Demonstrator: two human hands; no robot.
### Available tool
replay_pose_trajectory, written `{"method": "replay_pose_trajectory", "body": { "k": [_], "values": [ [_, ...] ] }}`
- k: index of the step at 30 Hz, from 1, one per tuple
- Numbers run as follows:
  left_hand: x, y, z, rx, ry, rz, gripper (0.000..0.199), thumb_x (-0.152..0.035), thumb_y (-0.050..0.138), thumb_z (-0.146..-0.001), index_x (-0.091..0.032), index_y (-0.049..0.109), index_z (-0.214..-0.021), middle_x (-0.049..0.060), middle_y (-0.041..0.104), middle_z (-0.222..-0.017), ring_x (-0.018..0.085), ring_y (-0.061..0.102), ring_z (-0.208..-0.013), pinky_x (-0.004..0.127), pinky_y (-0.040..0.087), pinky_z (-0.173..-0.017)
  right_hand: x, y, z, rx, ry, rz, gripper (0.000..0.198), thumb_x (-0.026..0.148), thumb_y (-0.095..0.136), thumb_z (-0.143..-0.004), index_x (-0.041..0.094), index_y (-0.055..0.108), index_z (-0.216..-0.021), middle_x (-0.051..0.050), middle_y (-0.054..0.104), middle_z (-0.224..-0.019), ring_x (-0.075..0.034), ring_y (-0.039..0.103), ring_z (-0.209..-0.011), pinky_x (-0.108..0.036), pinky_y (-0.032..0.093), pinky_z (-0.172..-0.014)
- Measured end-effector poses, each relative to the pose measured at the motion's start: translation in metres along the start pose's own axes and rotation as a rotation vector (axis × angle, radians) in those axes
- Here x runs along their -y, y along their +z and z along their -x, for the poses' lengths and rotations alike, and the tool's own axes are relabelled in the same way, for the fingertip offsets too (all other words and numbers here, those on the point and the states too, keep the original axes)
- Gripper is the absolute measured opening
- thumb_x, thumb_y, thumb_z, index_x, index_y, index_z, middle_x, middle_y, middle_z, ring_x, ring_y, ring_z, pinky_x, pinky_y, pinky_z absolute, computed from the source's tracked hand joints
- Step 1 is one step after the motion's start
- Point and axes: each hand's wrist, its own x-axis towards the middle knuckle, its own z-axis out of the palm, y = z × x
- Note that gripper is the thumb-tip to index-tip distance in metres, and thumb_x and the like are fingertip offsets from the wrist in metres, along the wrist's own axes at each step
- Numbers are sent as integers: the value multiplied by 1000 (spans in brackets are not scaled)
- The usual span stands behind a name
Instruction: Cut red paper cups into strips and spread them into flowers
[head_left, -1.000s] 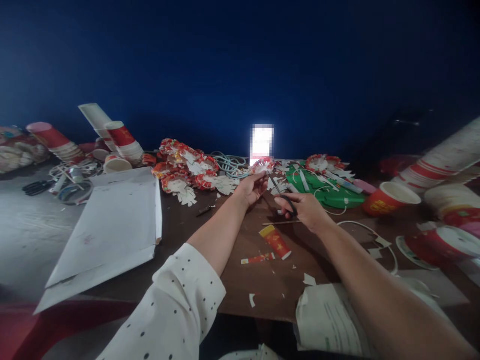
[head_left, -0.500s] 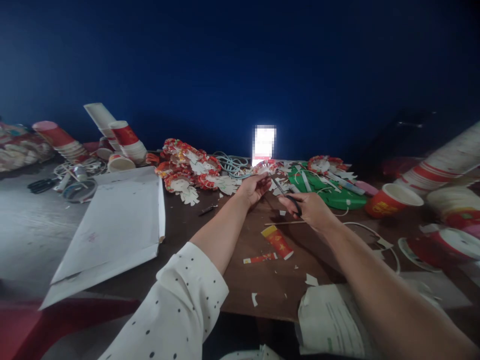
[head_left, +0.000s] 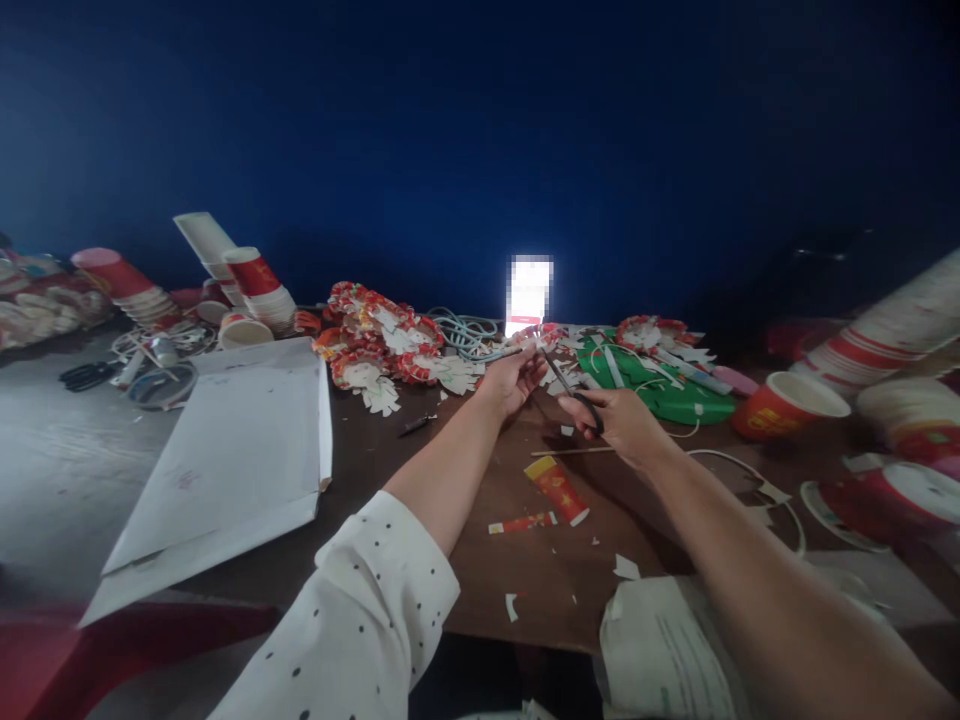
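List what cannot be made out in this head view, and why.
All in the head view:
What the left hand holds: hidden by its fingers, too small.
Handles of the scissors: partly hidden by the right hand.
Bright screen: contents pixelated.
Tilted cup stack: far end cut off by the right edge.
Printed packet: print too small, blurred.

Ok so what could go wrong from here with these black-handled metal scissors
The black-handled metal scissors point toward the bare left hand, so a slip might nick it. The bright, glowing rectangular screen appears just beyond that hand, so a forward bump could perhaps knock it.
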Motion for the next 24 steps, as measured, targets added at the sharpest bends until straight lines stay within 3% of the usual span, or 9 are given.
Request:
{"method": "replay_pose_trajectory", "body": {
  "k": [3,7,13,18,24],
  "values": [
    [2,0,-2,81,19,-53,18,-7,53,-87,-9,59,-70,1,59,-59,5,57,-51,15,51,-57,-1,3,1,2,24,-16,36,53,71,-70,18,72,-81,1,57,-57,-10,50,-49,-24,38,-48],
    [3,-4,-7,96,54,-113,16,-8,56,-86,-10,58,-70,0,59,-60,4,56,-52,14,49,-55,-4,2,1,43,27,-40,39,54,71,-70,21,73,-92,1,61,-62,-12,53,-54,-25,42,-52],
    [5,-4,-3,146,160,-210,14,-11,61,-83,-11,57,-70,-1,58,-61,5,56,-55,17,49,-59,-3,1,1,46,60,-77,36,56,71,-69,21,70,-76,0,61,-61,-13,54,-54,-26,42,-52],
    [10,0,3,175,85,-353,19,-11,56,-86,-10,58,-68,0,57,-58,7,55,-55,19,51,-60,5,0,4,-5,78,-86,40,56,73,-65,17,66,-66,0,60,-59,-12,52,-52,-26,40,-51],
    [15,2,2,173,61,-370,19,-11,58,-85,-10,58,-66,0,57,-56,6,55,-53,18,50,-59,3,-1,2,-28,68,-105,40,57,73,-64,18,65,-64,0,60,-58,-13,53,-52,-26,41,-51]
  ]
}}
